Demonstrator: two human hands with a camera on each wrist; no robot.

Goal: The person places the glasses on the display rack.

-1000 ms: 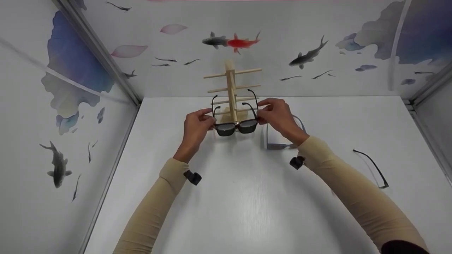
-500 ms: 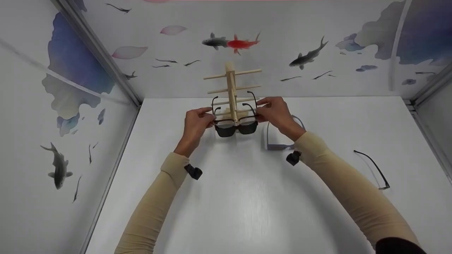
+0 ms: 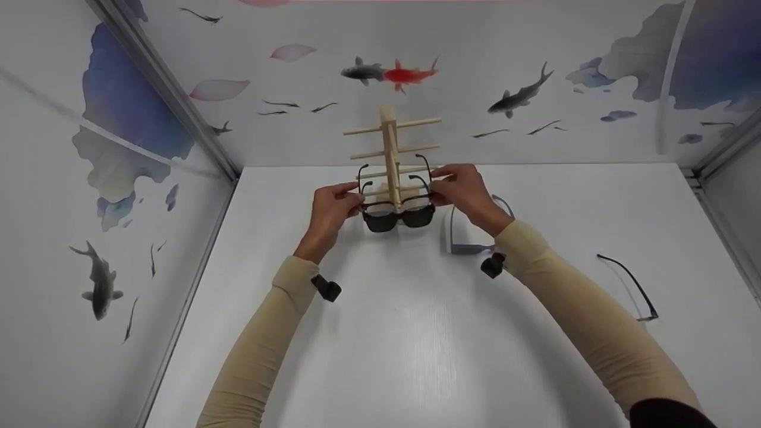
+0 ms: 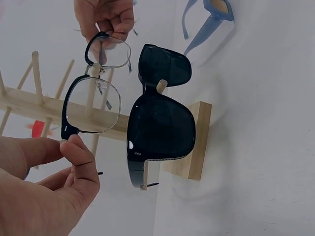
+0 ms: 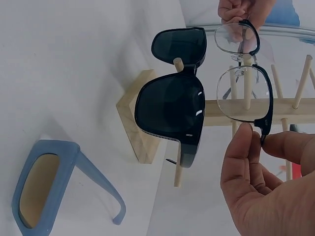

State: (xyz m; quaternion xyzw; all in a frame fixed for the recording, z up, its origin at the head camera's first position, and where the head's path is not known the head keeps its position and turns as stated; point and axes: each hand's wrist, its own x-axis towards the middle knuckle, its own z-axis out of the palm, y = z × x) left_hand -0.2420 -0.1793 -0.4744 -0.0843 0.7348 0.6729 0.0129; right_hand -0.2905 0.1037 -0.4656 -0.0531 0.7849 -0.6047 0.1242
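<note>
Landmark: wooden stand (image 3: 390, 139), upright at the far side of the table (image 3: 386, 351), against the fish-print wall (image 3: 285, 139). Clear glasses (image 4: 69, 96), dark brow line, at the front of the stand, bridge at one of its short front pegs; can't tell whether the weight is on it. Left hand (image 3: 333, 208) just left of the stand, thumb and finger clamped on the clear glasses' left corner by the hinge. Right hand (image 3: 467, 191) just right of the stand, thumb and finger clamped likewise on the right corner. Temples unfolded, pointing back past the post.

Sunglasses (image 4: 160, 125), black, on the stand's lowest level, directly below the clear glasses, bridge on the lowest front peg. Blue glasses (image 5: 42, 189) lie on the table just right of the stand, partly behind the right hand. Another dark-framed pair (image 3: 637, 285) lies well right of the stand, mostly hidden by the right sleeve (image 3: 576, 303).
</note>
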